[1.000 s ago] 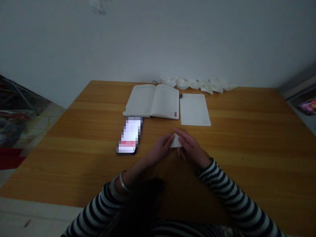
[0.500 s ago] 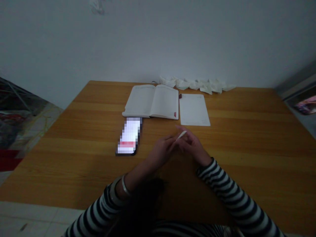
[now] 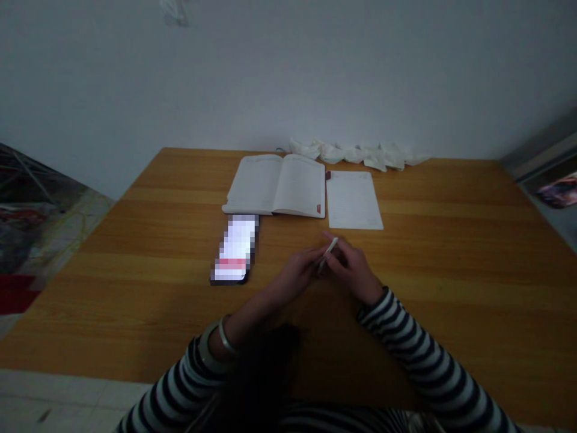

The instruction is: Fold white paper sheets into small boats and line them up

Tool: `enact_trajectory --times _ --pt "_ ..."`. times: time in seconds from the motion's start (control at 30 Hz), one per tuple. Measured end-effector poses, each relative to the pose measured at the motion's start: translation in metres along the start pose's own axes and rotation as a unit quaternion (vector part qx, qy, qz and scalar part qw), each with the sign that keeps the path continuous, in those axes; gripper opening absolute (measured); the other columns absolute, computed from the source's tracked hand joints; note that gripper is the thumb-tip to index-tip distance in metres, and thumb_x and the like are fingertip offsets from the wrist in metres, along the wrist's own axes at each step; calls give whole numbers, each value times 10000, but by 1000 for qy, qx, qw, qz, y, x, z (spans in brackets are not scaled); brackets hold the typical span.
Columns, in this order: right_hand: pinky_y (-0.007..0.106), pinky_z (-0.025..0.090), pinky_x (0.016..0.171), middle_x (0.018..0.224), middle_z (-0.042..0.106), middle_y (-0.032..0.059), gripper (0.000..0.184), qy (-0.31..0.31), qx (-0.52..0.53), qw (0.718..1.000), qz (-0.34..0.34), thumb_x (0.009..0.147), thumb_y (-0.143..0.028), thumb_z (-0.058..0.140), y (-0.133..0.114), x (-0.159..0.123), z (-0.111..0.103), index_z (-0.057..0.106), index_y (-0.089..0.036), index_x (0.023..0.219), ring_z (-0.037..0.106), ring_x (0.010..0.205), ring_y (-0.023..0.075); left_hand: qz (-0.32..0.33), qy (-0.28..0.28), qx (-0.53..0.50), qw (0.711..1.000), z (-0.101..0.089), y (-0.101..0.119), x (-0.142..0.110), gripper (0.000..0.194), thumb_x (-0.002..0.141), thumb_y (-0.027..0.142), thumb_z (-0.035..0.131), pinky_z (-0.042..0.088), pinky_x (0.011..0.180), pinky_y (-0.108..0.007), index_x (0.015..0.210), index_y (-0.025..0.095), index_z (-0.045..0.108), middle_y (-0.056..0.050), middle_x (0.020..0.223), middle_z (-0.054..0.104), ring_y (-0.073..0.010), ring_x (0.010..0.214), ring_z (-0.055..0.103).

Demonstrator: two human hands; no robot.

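Note:
Above the table's middle, my left hand [image 3: 301,270] and my right hand [image 3: 354,267] meet at the fingertips. Pinched between them is a narrow white piece, which looks like folded paper [image 3: 332,245]; the fingers hide much of it. Both hands have their fingers closed on it. Just beyond them lies a loose lined sheet [image 3: 356,201], flat on the table. An open notebook [image 3: 300,186] with blank-looking pages rests to its left. In front of the notebook is a lit phone [image 3: 235,249], its screen blurred out.
A row of crumpled white tissue-like pieces [image 3: 360,154] runs along the back edge of the wooden table [image 3: 135,240], against the wall. Pale floor tiles [image 3: 67,400] show at the lower left. Another screen-like object [image 3: 559,191] stands beyond the right edge.
The white piece has turned more upright between my fingers, and more of it shows below. My right fingers have curled in slightly. The notebook, sheet and phone lie as before.

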State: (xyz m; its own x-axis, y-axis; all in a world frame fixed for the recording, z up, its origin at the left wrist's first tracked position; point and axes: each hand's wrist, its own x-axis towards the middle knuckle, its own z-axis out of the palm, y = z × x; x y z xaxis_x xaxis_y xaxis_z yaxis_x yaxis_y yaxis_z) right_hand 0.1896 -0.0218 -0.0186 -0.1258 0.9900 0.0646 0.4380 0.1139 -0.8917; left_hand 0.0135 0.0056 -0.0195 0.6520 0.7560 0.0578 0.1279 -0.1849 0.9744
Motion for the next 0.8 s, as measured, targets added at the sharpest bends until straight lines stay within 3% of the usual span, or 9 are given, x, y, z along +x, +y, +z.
enact_trajectory --times 0.23,0.53,0.67,0.8 --pt "271 388 567 682 548 -23 549 -23 -3 1000 -11 926 -337 502 3 -1 2 438 -168 1444 499 592 153 8 46 24 999 2 7 -2 330 978 306 437 507 918 -380 1210 217 653 -83 1079 710 -216 928 648" --pt "260 367 540 637 469 -44 530 -12 71 997 24 975 -400 440 6 -1 -1 424 -155 1444 443 562 143 22 17 45 999 2 12 -1 340 991 272 421 497 938 -369 1257 237 631 -82 1190 685 -221 993 654" --pt "273 377 567 655 493 -31 524 -15 38 999 8 978 -388 433 7 0 -1 424 -158 1449 462 585 155 13 38 80 996 6 6 -2 381 978 268 441 519 899 -370 1339 250 562 -90 1141 701 -235 974 672" --pt "288 391 605 698 539 -11 508 -10 -13 1000 -21 962 -327 451 5 0 1 441 -170 1445 484 616 164 -3 79 131 988 12 0 -5 421 957 241 458 509 940 -368 1374 237 518 -96 1215 677 -243 1045 663"
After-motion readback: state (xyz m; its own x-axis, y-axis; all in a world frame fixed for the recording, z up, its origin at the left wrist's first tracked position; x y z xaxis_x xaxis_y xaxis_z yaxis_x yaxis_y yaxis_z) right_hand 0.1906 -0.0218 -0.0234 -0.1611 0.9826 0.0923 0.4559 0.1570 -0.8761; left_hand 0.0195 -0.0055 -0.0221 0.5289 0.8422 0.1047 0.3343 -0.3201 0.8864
